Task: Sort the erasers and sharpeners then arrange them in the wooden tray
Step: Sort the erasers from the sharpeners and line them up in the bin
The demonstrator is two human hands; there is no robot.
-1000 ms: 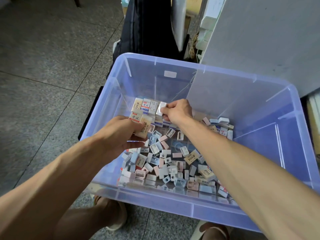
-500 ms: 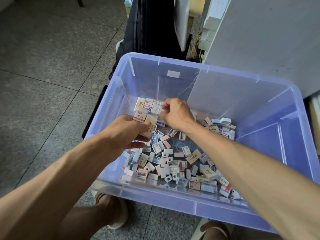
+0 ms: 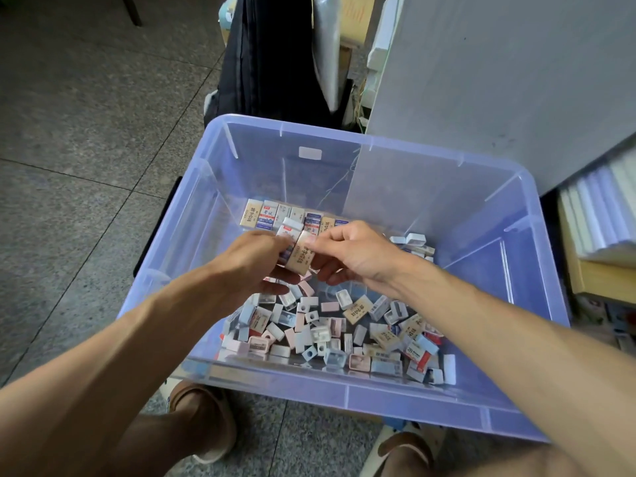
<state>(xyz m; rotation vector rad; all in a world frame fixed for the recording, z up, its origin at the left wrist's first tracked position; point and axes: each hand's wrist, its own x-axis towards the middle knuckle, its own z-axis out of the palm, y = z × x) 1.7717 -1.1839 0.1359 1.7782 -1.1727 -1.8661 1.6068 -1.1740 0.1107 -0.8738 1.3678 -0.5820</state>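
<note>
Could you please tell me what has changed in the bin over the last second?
The right hand left the row of erasers at the far wall, came back toward the left hand, and now pinches the top of the tan eraser that the left hand holds with others. The left hand's grip, the loose pile and the plastic bin stayed as they were.

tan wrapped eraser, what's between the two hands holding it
Head view: only the tan wrapped eraser and a white one behind it lie between the left hand and right hand.
</note>
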